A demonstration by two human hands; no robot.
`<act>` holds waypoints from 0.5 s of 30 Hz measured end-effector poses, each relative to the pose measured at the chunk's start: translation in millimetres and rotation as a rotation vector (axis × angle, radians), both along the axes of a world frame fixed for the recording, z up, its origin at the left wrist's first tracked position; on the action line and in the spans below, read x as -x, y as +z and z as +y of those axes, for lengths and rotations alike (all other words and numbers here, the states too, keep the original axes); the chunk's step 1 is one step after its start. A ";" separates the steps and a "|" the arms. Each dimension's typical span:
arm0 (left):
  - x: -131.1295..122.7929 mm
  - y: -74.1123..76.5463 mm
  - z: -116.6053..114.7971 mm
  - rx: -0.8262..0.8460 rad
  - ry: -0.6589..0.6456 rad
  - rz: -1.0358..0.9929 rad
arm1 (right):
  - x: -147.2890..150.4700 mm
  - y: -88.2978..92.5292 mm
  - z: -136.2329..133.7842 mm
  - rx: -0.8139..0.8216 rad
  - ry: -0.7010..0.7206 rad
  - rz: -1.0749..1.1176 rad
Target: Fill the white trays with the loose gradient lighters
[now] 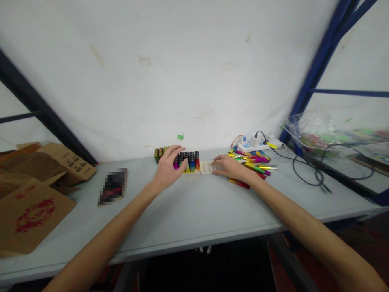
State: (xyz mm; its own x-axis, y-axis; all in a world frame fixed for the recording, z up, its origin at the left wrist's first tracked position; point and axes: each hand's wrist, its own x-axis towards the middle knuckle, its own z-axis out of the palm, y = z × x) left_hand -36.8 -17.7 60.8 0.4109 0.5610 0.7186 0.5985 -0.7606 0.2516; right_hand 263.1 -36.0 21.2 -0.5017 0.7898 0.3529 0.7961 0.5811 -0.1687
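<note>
Several shiny coloured tubes with black tops (192,162) stand upright in rows at the left part of a white rack with holes (206,167). My left hand (169,167) is over the left side of these tubes, with its thumb and fingers apart and hiding some of them; whether it touches them I cannot tell. Behind that hand is a group of gold-topped tubes (160,153). My right hand (231,167) lies over the right end of the rack, fingers stretched out and nothing visible in them. Loose metallic tubes (258,167) are heaped beyond and beside it.
A power strip (258,144) with plugs sits by the wall, and black cables (316,180) trail right. Clear plastic wrapping (316,125) is at the far right. Brown paper bags (39,215) and a blurred-out flat item (113,185) occupy the left of the grey table (194,215).
</note>
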 end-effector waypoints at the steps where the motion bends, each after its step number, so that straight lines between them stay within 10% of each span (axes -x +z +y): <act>1: 5.4 -1.4 7.3 0.013 0.026 -0.027 | 0.3 -0.6 0.8 0.002 -0.008 -0.004; 15: 30.4 -53.9 40.3 0.514 -0.173 -0.151 | 2.4 0.6 2.6 0.025 -0.041 -0.001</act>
